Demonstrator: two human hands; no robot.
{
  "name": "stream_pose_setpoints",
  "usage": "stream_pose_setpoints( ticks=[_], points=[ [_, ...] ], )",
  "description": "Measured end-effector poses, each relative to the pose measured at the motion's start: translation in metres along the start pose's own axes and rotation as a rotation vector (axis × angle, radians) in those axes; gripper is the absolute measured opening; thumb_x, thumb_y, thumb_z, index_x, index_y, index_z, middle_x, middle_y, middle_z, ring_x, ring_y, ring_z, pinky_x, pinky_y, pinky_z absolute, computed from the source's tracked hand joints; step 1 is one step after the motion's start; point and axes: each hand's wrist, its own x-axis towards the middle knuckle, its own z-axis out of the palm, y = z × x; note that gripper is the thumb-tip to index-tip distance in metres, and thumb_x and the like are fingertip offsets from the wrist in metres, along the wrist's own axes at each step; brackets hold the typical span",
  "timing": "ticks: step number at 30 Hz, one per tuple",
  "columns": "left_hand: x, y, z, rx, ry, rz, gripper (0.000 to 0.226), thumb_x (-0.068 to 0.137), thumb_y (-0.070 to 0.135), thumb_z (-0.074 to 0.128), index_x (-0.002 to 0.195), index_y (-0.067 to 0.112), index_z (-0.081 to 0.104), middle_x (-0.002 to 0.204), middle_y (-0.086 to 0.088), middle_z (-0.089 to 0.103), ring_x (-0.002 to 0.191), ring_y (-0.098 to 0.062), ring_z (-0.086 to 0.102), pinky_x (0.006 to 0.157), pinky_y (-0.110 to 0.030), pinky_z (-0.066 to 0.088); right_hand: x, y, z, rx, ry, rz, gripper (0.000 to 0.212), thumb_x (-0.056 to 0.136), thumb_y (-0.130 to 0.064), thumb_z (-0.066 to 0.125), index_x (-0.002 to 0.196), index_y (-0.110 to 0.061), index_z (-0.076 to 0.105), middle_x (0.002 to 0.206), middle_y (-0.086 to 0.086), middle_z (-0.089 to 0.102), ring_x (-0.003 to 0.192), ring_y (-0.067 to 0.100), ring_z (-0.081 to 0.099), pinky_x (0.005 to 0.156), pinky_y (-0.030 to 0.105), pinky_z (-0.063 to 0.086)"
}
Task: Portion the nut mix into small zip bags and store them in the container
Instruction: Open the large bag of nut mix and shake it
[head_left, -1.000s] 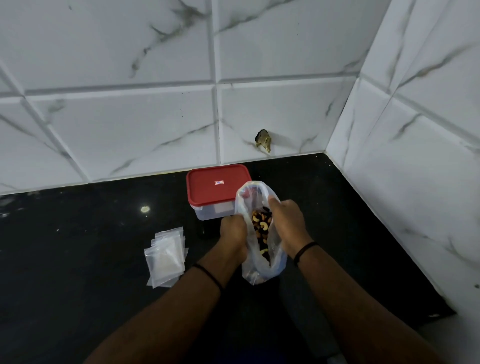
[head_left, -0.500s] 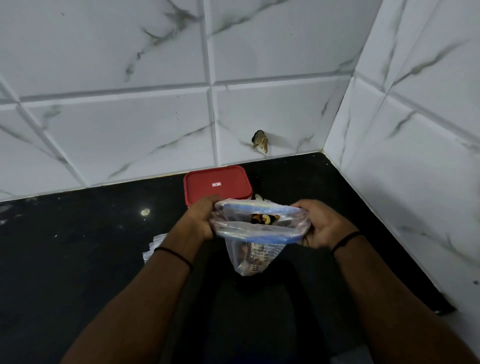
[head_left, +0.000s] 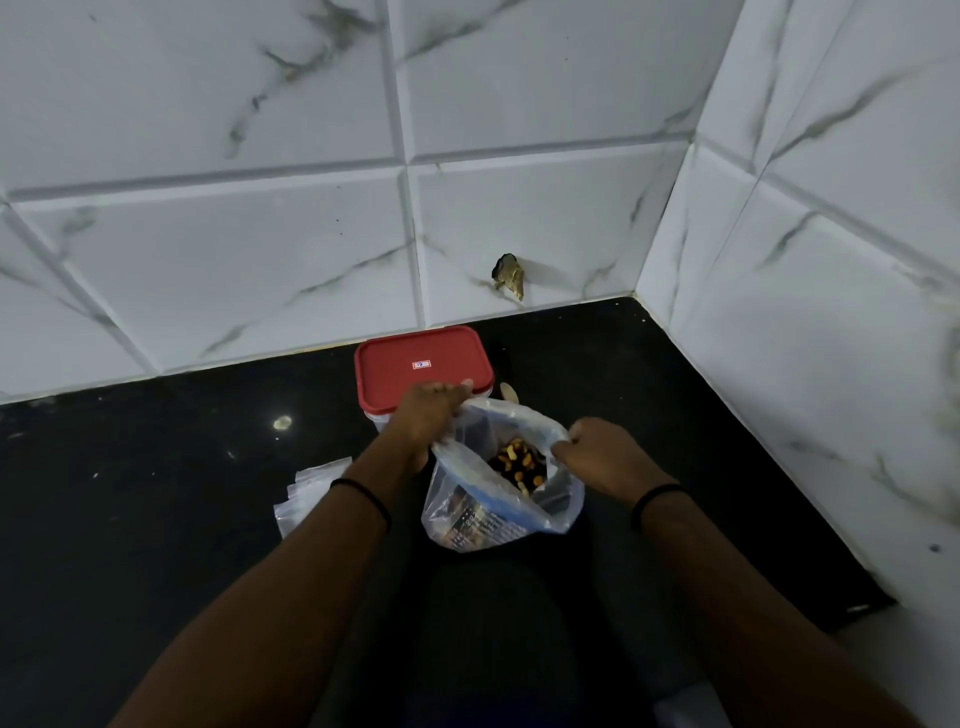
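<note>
Small zip bags (head_left: 311, 491) mostly hidden behind left forearm. Container (head_left: 423, 371) front wall hidden behind left hand (head_left: 428, 415). Bag label (head_left: 480, 522) print unreadable. Lid logo (head_left: 421, 365) too small.

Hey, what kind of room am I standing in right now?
Most likely a home kitchen corner: a polished black stone countertop meets white marble-look wall tiles, and a red-lidded food container stands by the open bag of nut mix.
</note>
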Motion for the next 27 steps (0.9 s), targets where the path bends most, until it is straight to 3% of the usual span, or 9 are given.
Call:
stream_pose_setpoints(
  ticks=[4, 7, 11, 13, 15, 17, 22, 24, 27],
  points=[
    [-0.005, -0.011, -0.005, -0.038, -0.021, 0.085, 0.055, 0.1, 0.04, 0.054, 0.113, -0.013, 0.061, 0.104, -0.026, 0.066, 0.088, -0.026, 0.064, 0.077, -0.031, 0.049, 0.006, -0.015, 0.013, 0.082, 0.138, -0.169, 0.056, 0.091, -0.038, 0.065, 0.137, -0.012, 0.049, 0.125, 0.009, 0.061, 0.112, 0.025, 0.061, 0.091, 0.039, 0.052],
    [-0.011, -0.017, -0.005, 0.032, 0.007, 0.137, 0.039, 0.1, 0.043, 0.053, 0.112, 0.008, 0.064, 0.107, -0.008, 0.066, 0.096, -0.016, 0.062, 0.077, -0.029, 0.048, 0.011, -0.025, 0.021, 0.052, 0.109, -0.246, 0.031, 0.095, -0.034, 0.061, 0.119, -0.014, 0.06, 0.107, 0.005, 0.067, 0.096, 0.021, 0.065, 0.085, 0.043, 0.055],
    [-0.026, -0.041, -0.001, 0.378, 0.485, 0.214, 0.031, 0.09, 0.043, 0.066, 0.092, 0.012, 0.063, 0.082, -0.002, 0.066, 0.068, -0.011, 0.062, 0.059, -0.026, 0.048, 0.014, -0.027, 0.026, 0.003, 0.293, -0.166, 0.011, 0.093, -0.029, 0.062, 0.094, -0.018, 0.065, 0.086, 0.0, 0.066, 0.082, 0.019, 0.065, 0.077, 0.042, 0.057],
    [-0.036, -0.048, 0.003, 0.443, 0.395, 0.09, 0.039, 0.091, 0.046, 0.064, 0.078, 0.01, 0.062, 0.071, -0.004, 0.066, 0.057, -0.011, 0.06, 0.055, -0.026, 0.048, 0.013, -0.028, 0.025, 0.041, 0.365, -0.117, 0.015, 0.091, -0.033, 0.065, 0.091, -0.017, 0.066, 0.081, 0.0, 0.067, 0.079, 0.019, 0.066, 0.074, 0.041, 0.057],
    [-0.045, -0.05, 0.011, 0.326, 0.171, -0.116, 0.043, 0.092, 0.051, 0.062, 0.078, 0.011, 0.06, 0.075, -0.009, 0.068, 0.067, -0.021, 0.07, 0.066, -0.033, 0.058, 0.011, -0.03, 0.022, 0.074, 0.337, -0.069, 0.023, 0.09, -0.038, 0.067, 0.091, -0.015, 0.067, 0.08, 0.002, 0.068, 0.079, 0.021, 0.067, 0.073, 0.039, 0.056],
    [-0.045, -0.052, 0.017, 0.13, 0.077, -0.238, 0.039, 0.09, 0.046, 0.068, 0.085, 0.01, 0.055, 0.084, -0.012, 0.066, 0.08, -0.03, 0.072, 0.076, -0.042, 0.062, 0.01, -0.031, 0.019, 0.059, 0.226, -0.022, 0.029, 0.088, -0.042, 0.069, 0.093, -0.013, 0.068, 0.083, 0.004, 0.069, 0.081, 0.022, 0.067, 0.076, 0.039, 0.057],
    [-0.033, -0.055, 0.023, -0.124, 0.225, -0.321, 0.036, 0.09, 0.017, 0.07, 0.119, -0.002, 0.058, 0.109, -0.02, 0.065, 0.097, -0.034, 0.068, 0.079, -0.048, 0.06, 0.003, -0.036, 0.006, 0.313, -0.017, 0.081, 0.024, 0.088, -0.026, 0.072, 0.096, -0.003, 0.071, 0.092, 0.015, 0.072, 0.088, 0.028, 0.07, 0.086, 0.045, 0.058],
    [-0.029, -0.056, 0.02, -0.251, 0.282, -0.344, 0.026, 0.091, 0.01, 0.067, 0.115, 0.001, 0.059, 0.112, -0.02, 0.064, 0.102, -0.036, 0.064, 0.083, -0.05, 0.058, 0.0, -0.036, -0.002, 0.433, -0.009, 0.144, 0.019, 0.092, -0.018, 0.068, 0.105, -0.004, 0.069, 0.098, 0.014, 0.07, 0.095, 0.028, 0.069, 0.089, 0.045, 0.058],
    [-0.026, -0.056, 0.014, -0.404, 0.35, -0.353, 0.025, 0.087, 0.013, 0.074, 0.107, 0.001, 0.064, 0.101, -0.019, 0.069, 0.093, -0.035, 0.068, 0.084, -0.056, 0.058, -0.006, -0.035, -0.007, 0.762, 0.017, 0.213, 0.011, 0.095, -0.005, 0.061, 0.104, -0.001, 0.065, 0.108, 0.021, 0.066, 0.103, 0.035, 0.066, 0.095, 0.048, 0.054]
  ],
)
